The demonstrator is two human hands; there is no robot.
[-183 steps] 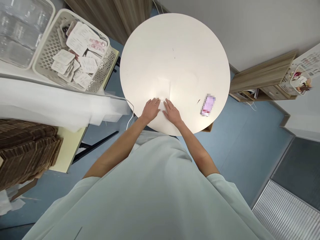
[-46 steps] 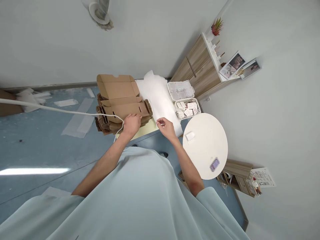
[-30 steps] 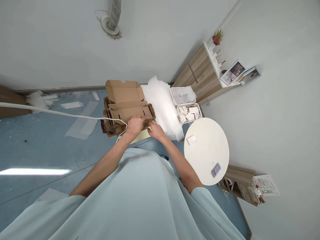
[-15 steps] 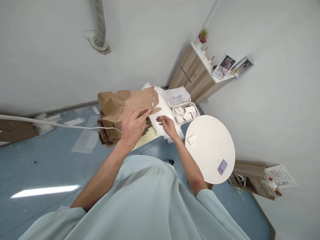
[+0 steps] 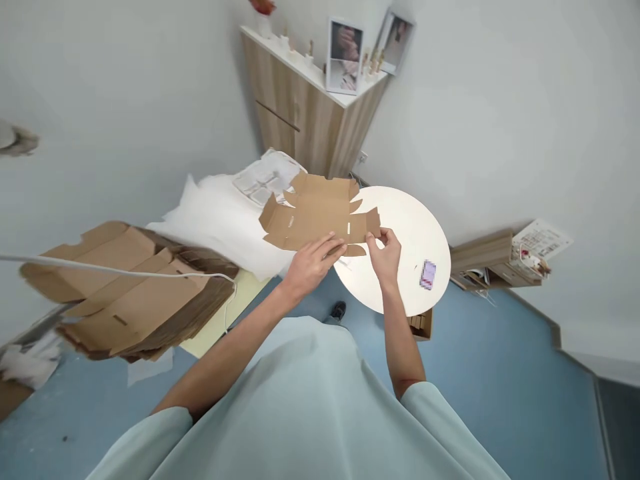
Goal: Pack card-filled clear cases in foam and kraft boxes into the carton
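Observation:
A flat, unfolded cardboard box point(image 5: 323, 203) with slots and side flaps is held up in front of me, partly over the round white table point(image 5: 415, 220). My left hand point(image 5: 315, 263) is closed at its lower edge, fingers together; the thumb is hidden. At the lower right corner, my right hand point(image 5: 385, 257) pinches a side flap between thumb and fingers. To the left lies a stack of similar flat cardboard boxes point(image 5: 135, 267), apart from both hands.
White sheeting point(image 5: 215, 207) and a covered white basket point(image 5: 267, 177) lie behind the stack. A white cable point(image 5: 125, 272) crosses over the stack. A blurred purple item point(image 5: 427, 275) is on the round table. A wooden cabinet point(image 5: 310, 107) stands at the back, a low shelf point(image 5: 483, 260) at right.
The top cardboard box has come off the stack and moved right, in both hands. My right hand has closed on its flap. The view has turned right.

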